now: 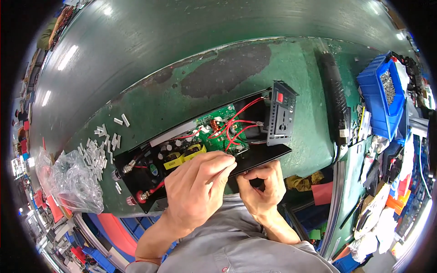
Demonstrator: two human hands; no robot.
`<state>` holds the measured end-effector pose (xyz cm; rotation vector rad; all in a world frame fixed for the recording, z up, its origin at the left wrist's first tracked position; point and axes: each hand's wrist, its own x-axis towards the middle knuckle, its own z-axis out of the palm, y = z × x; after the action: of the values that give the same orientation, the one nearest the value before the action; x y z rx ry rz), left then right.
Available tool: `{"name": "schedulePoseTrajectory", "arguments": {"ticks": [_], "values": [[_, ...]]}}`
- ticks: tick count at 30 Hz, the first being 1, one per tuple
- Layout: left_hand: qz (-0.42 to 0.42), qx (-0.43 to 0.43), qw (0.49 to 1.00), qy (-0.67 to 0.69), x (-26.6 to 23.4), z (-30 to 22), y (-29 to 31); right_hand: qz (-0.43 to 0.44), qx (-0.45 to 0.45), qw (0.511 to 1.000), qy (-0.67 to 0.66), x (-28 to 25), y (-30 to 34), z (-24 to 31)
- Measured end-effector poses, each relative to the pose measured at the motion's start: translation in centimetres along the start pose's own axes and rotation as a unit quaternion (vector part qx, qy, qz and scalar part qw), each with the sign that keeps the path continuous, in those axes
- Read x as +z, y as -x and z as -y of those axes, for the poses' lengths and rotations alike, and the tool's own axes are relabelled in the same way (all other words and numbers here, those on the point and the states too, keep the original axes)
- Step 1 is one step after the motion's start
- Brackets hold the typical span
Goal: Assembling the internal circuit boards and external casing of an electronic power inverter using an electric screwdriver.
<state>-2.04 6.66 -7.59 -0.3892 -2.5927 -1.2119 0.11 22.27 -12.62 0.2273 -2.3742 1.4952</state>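
Note:
In front of me lies an open black metal housing [259, 157], slanted across the bench, with a green circuit board [223, 113], red wires [248, 105] and yellow-wrapped transformers [175, 162] inside. A black end panel with a red switch [281, 113] stands upright at its right end. My left hand [198, 189] is closed in a pinch over the housing's near side, hiding part of the inside. Beside it, my right hand [262, 186] has thumb and forefinger pressed together at the near edge. What either pinch holds is too small or hidden to make out.
Small white pieces [95, 152] lie scattered left of the housing, by a clear plastic bag [75, 182]. A black wrapped power tool [335, 100] is on the right. Beyond it, a blue bin [375, 95] holds many small metal parts. A metal wall [205, 22] rises behind.

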Motion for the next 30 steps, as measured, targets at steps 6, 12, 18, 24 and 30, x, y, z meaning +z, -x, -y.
{"name": "schedulePoseTrajectory", "arguments": {"ticks": [6,12,18,24,30], "values": [[0.000,-0.023,1.000,-0.018,-0.7,-0.1,0.5,-0.033,-0.030,0.998,-0.040,-2.6,-0.1,-0.5],[-0.004,0.010,1.000,0.000,-0.8,-0.1,1.2,-0.207,-0.057,0.935,0.284,-11.8,-2.8,-4.2],[-0.010,0.000,1.000,0.016,-0.6,-0.6,1.1,-0.123,0.066,0.935,0.326,-12.8,-6.0,-5.6],[-0.012,0.008,1.000,0.022,-0.7,0.3,1.2,-0.036,0.108,0.941,0.319,-12.3,-2.0,-2.0],[-0.006,0.029,0.999,0.014,-0.5,0.5,1.2,0.058,0.407,0.911,0.026,-12.3,6.6,1.9]]}}
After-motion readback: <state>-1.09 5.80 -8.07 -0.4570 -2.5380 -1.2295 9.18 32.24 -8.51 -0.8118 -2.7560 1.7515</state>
